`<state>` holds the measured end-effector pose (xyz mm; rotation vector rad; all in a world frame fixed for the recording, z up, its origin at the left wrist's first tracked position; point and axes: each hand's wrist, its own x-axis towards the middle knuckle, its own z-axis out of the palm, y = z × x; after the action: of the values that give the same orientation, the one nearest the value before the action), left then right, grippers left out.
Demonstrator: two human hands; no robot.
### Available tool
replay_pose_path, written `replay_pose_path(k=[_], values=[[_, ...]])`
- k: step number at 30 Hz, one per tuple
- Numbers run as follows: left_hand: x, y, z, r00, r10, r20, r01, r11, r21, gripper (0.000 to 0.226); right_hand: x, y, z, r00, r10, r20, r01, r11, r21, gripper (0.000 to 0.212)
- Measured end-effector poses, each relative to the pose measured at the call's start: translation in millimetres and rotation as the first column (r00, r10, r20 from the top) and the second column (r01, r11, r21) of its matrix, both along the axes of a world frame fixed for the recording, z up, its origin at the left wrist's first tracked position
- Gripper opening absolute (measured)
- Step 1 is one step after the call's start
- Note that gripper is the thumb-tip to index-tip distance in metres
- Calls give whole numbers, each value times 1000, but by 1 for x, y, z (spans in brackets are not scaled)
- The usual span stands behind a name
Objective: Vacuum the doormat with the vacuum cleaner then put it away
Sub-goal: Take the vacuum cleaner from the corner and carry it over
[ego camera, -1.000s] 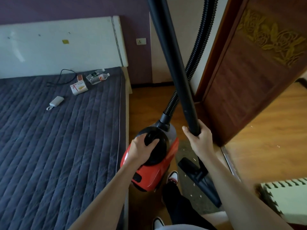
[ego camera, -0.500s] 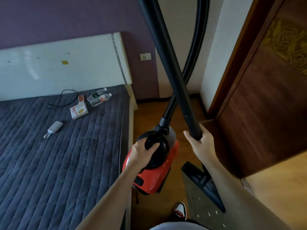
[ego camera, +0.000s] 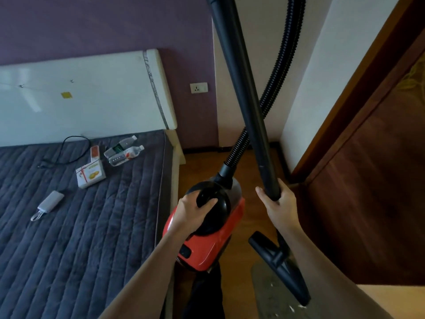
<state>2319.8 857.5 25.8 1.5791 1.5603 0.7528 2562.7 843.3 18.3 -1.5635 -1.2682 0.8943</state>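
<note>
Both gripping — left hand (ego camera: 195, 211) vacuum cleaner (ego camera: 208, 247), right hand (ego camera: 282, 207) wand (ego camera: 243, 88).

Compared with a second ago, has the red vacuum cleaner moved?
Yes: the vacuum cleaner is farther along the bed, nearer the headboard, away from the doormat.

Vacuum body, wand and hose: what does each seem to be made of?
Red and black canister vacuum body: likely hard moulded plastic, glossy, with highlights on the red shell. Black straight wand: rigid tube, satin sheen; plastic or painted metal, unclear. Black ribbed hose: probably flexible corrugated plastic, matt, bending in a curve.
</note>
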Motion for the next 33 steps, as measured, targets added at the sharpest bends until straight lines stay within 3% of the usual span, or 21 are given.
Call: replay_pose_path(k=[13, 22, 33], values=[[-16, 270, -16, 975, -220, 26, 220, 975, 18, 10, -27, 240, -5, 990, -135, 37, 136, 991, -16, 17], [4, 381, -11, 952, -297, 71, 294, 955, 50, 11, -3, 338, -1, 988, -151, 40, 154, 985, -73, 22], [81, 487, -38, 977, -212, -25, 212, 977, 14, 10, 82, 446, -23, 988, -150, 21, 152, 985, -82, 18]])
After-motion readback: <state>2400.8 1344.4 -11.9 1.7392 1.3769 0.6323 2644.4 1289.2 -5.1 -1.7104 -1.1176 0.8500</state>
